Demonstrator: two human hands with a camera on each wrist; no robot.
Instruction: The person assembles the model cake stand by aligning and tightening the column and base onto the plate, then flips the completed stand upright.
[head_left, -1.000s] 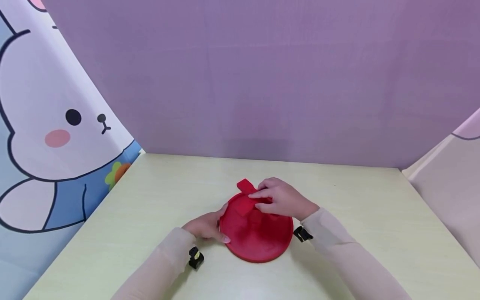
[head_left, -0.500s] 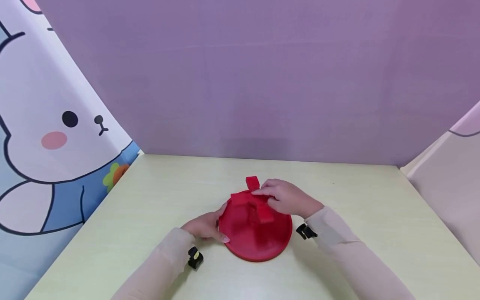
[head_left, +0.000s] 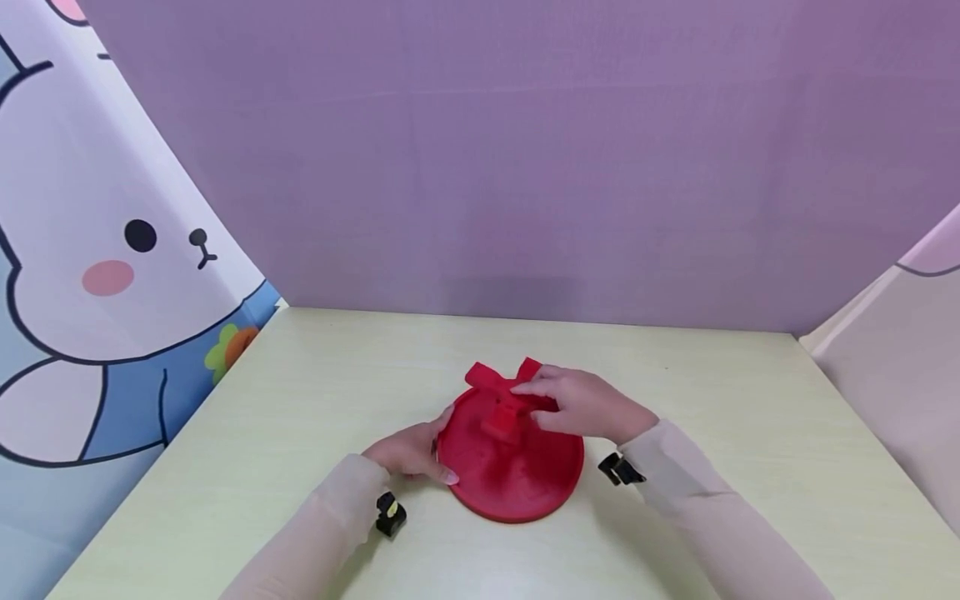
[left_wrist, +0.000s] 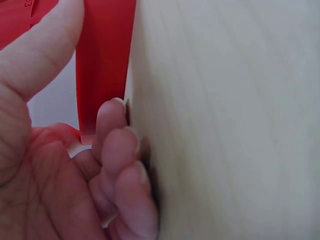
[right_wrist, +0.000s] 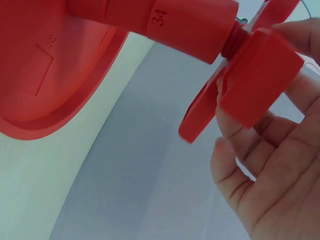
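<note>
Head view: left hand (head_left: 408, 454) w/ curled fingers grips rim of red disc (head_left: 513, 471) on table (head_left: 337, 375); right hand (head_left: 581, 404) pinches red blades (head_left: 501, 377) atop its post.

The round red plastic disc base (head_left: 510, 475) lies flat on the near middle of the table. A stubby red post (head_left: 501, 421) with the number 34 moulded on it stands up from it. At its far end, a red plastic propeller-like blade piece (head_left: 501, 377) spreads left and right.
</note>
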